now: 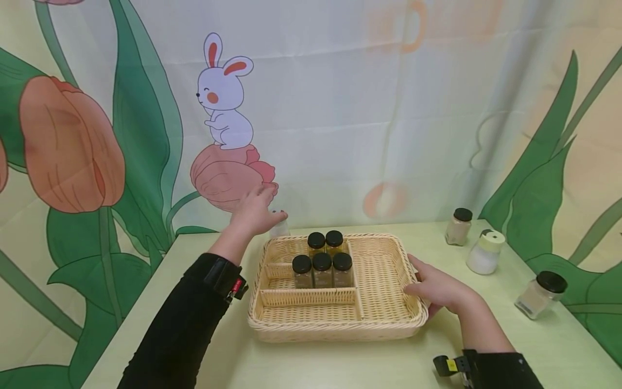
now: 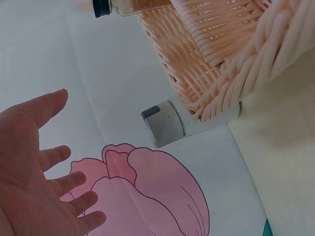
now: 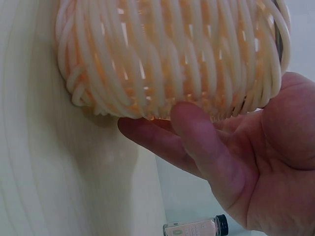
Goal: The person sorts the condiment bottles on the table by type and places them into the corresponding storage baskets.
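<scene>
A wicker basket point(image 1: 335, 330) with dividers is on the table, tilted or level I cannot tell. Several spice jars point(image 1: 322, 273) with black lids stand in its middle compartments. My left hand point(image 1: 254, 213), fingers spread and holding nothing, hovers behind the basket's back left corner. Just below it is a clear jar point(image 1: 279, 227), partly hidden by the basket; the left wrist view shows its greyish cap point(image 2: 167, 124) apart from the left hand point(image 2: 44, 182). At the basket's right side, my right hand point(image 1: 439, 286) grips the rim, thumb on top and fingers point(image 3: 157, 142) at the underside.
On the table's right side stand a black-lidded jar point(image 1: 459, 227) and a white shaker point(image 1: 486, 253) with a pale cap. Another black-lidded jar point(image 1: 540, 295) leans or lies closer to me. A printed curtain point(image 1: 330, 108) hangs behind the pale table point(image 1: 340, 362).
</scene>
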Demonstrator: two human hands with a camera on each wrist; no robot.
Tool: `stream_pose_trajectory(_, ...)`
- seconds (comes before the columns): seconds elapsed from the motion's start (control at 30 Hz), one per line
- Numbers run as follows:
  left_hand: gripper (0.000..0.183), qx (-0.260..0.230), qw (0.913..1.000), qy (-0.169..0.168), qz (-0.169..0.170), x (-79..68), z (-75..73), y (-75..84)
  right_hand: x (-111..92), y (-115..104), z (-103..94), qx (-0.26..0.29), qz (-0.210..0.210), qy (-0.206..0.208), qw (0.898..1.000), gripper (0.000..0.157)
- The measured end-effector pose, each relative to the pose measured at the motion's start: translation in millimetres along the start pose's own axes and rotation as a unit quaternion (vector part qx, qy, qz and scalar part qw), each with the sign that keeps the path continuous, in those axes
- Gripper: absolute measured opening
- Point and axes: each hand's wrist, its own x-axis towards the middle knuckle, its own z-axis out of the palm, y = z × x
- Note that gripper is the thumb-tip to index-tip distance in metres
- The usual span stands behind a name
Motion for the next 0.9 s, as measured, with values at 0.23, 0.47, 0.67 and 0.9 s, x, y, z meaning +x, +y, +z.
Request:
stream_pose_trajectory(0.23, 0.079, 0.003, 1.0, 0.002, -0.001, 3.8, 5.5, -0.3, -0.5, -0.5, 0.1, 0.0, 0.0, 0.0, 1.0, 0.09)
stream_pose_trajectory(0.47, 0.08, 0.012, 0.9999, -0.01, 0.006, 8.5, 13.8, -1.5, -0.1, -0.6, -0.5, 0.001, 0.005, -0.001, 1.0, 0.091)
stream_pose_trajectory(0.67, 0.079, 0.023, 0.9993, -0.03, -0.001, 11.5, 22.1, -2.5, 0.1, 0.0, -1.0, -0.001, 0.001, 0.0, 1.0, 0.091)
stream_pose_trajectory(0.9, 0.075, 0.022, 0.9988, -0.043, 0.001, 13.9, 27.1, -0.3, 0.1, 0.3, -0.7, 0.003, 0.003, 0.0, 1.0, 0.091)
